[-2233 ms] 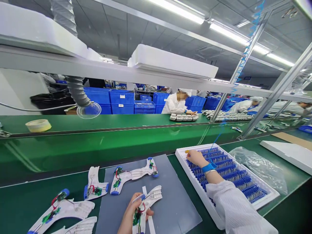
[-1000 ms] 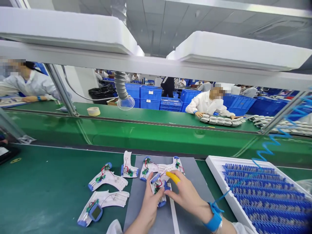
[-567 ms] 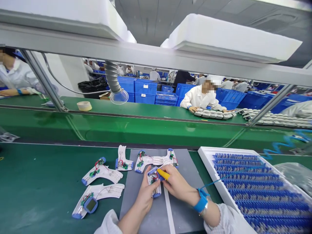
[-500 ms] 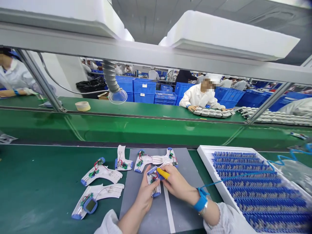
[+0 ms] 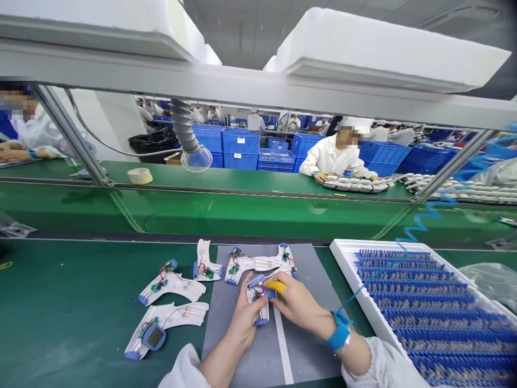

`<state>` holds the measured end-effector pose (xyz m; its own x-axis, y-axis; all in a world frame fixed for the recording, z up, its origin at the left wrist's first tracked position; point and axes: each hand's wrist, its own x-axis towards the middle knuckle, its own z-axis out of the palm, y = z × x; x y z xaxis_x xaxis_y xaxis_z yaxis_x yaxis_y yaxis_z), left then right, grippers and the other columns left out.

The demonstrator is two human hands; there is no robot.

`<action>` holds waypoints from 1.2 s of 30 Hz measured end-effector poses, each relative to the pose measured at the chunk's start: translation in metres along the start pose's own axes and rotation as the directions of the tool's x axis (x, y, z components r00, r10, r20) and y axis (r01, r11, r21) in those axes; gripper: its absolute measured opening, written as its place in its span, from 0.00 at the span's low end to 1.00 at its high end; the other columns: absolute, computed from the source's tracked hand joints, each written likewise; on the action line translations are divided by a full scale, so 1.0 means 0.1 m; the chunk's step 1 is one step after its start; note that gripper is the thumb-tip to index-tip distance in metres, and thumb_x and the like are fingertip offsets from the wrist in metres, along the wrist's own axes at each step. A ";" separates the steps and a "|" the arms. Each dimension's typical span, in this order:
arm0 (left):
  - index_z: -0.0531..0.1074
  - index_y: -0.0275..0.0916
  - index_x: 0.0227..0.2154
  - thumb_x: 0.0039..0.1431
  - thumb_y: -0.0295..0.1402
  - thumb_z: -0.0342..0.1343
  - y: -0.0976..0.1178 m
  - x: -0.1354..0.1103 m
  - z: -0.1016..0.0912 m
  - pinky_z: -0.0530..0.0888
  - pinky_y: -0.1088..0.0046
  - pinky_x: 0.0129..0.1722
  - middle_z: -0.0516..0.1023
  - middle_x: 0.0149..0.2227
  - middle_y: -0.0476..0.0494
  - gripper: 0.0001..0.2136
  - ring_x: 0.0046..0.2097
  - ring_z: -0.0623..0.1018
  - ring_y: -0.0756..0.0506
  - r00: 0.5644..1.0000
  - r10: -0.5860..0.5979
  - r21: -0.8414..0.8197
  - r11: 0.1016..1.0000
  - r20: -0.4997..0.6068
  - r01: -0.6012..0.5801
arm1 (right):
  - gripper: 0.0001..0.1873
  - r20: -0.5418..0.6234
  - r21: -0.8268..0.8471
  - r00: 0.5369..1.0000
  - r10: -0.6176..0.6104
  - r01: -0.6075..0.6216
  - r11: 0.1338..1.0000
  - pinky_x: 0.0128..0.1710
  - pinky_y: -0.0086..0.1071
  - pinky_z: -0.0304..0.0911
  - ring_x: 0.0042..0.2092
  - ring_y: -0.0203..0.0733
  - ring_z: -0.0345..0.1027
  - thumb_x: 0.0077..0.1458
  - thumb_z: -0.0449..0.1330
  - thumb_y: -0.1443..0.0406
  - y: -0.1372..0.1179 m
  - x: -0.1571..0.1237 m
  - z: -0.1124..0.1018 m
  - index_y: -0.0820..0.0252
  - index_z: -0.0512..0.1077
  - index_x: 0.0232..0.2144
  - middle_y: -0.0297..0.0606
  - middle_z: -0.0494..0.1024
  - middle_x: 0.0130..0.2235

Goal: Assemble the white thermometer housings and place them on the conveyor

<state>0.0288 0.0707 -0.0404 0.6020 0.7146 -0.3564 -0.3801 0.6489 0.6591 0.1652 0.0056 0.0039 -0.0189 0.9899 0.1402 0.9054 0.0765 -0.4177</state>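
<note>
White wired housing point(image 5: 256, 302), any print too small to read, gripped by left hand point(image 5: 239, 321) and right hand point(image 5: 297, 304).

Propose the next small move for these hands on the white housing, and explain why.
Probably press the blue end piece with the yellow finger cot on the right hand, while the left hand steadies the white plastic housing: the cot sits at that piece, and the left hand wraps the housing on the grey mat.

Electronics mfg floor: long green benches point(image 5: 60, 302), blue crates point(image 5: 240, 141), workers in white smocks point(image 5: 333, 156) (many).
</note>
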 end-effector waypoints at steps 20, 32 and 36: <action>0.58 0.40 0.49 0.37 0.24 0.64 -0.03 0.03 -0.02 0.68 0.73 0.43 0.75 0.41 0.44 0.33 0.41 0.74 0.48 0.994 0.103 -0.044 0.994 -0.030 -0.104 | 0.20 -0.182 -0.352 0.964 -0.192 0.118 0.928 0.54 0.59 0.39 0.57 0.56 0.47 0.51 0.57 0.59 0.01 0.01 -0.04 0.54 0.66 0.48 0.46 0.60 0.54; 0.58 0.40 0.49 0.37 0.23 0.64 -0.03 0.04 -0.05 0.69 0.75 0.36 0.76 0.37 0.45 0.33 0.35 0.74 0.50 0.999 0.030 0.016 0.999 -0.031 -0.029 | 0.18 -0.020 -0.321 0.967 -0.254 0.235 0.918 0.48 0.46 0.53 0.48 0.47 0.56 0.52 0.56 0.65 0.13 0.12 -0.16 0.55 0.66 0.47 0.43 0.65 0.48; 0.58 0.40 0.49 0.36 0.23 0.64 -0.02 0.03 -0.02 0.69 0.75 0.36 0.76 0.36 0.45 0.34 0.34 0.75 0.50 0.999 0.000 0.019 1.000 -0.039 0.001 | 0.13 0.039 -0.292 0.970 -0.241 0.242 0.925 0.48 0.44 0.53 0.48 0.46 0.56 0.55 0.54 0.64 0.17 0.08 -0.11 0.55 0.69 0.43 0.42 0.66 0.47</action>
<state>0.0298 0.0716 -0.0439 0.5743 0.7239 -0.3821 -0.3662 0.6447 0.6710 0.1854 0.0134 0.0077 -0.2535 0.9461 0.2017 0.9571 0.2756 -0.0900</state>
